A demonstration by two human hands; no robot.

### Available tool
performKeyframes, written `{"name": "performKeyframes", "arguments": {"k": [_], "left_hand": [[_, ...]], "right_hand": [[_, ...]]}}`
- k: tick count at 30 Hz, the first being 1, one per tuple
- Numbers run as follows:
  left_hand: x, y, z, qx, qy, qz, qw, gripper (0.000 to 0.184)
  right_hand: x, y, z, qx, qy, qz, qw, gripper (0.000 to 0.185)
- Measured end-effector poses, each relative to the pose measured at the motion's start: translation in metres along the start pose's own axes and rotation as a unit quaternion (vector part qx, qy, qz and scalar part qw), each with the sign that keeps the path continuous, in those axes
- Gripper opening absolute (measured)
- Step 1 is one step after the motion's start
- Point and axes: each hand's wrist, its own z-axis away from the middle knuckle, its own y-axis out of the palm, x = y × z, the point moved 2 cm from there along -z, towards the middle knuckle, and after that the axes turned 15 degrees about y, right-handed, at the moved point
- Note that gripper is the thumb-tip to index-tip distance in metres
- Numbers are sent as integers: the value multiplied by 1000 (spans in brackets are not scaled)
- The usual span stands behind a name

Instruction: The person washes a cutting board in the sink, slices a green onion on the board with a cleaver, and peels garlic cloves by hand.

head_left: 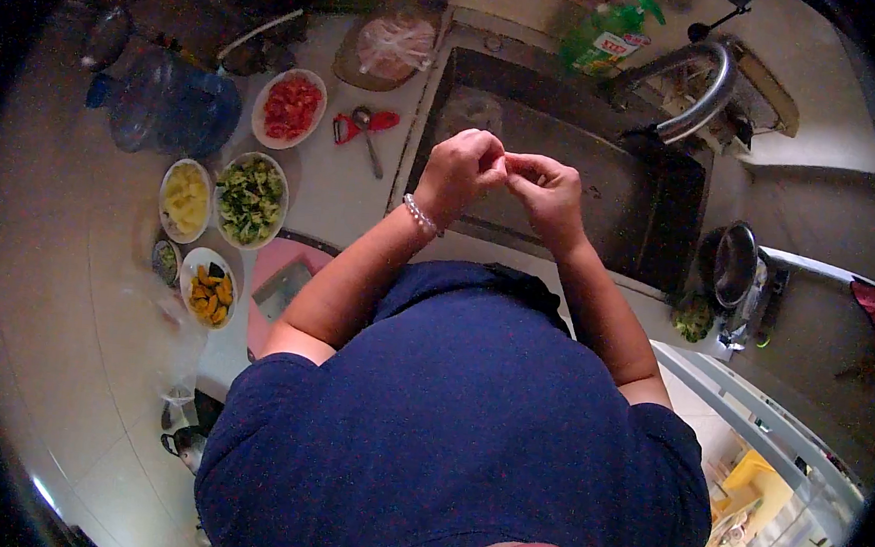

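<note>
Over the dark sink (585, 162), my left hand (459, 175) and my right hand (549, 195) meet at the fingertips. My left hand is closed, its fingers curled in, and a beaded bracelet circles the wrist. Thumb and index finger of my right hand pinch together against the left fingers. Whatever lies between them, if anything, is too small to make out. A clear plastic bag or container (470, 110) appears in the sink's left part, behind my left hand. Some small dark bits lie on the sink bottom right of my hands.
Left on the counter are dishes of chopped red food (290, 107), green pieces (250, 200), pale yellow chunks (184, 201) and orange pieces (211, 295). A red peeler (376, 124) and spoon (372, 149) lie beside the sink. The faucet (704, 99) arches over its right side, near a green bottle (607, 43).
</note>
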Motion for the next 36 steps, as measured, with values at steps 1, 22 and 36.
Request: {"name": "performKeyframes", "arguments": {"k": [1, 22, 36], "left_hand": [[-2, 0, 1, -3, -3, -4, 1000, 11], [-14, -1, 1, -97, -66, 153, 981, 9], [25, 2, 16, -38, -87, 70, 993, 15]], "right_hand": [[1, -1, 1, 21, 39, -33, 998, 18], [4, 2, -2, 73, 215, -395, 890, 27], [-6, -18, -11, 151, 215, -450, 853, 33]]}}
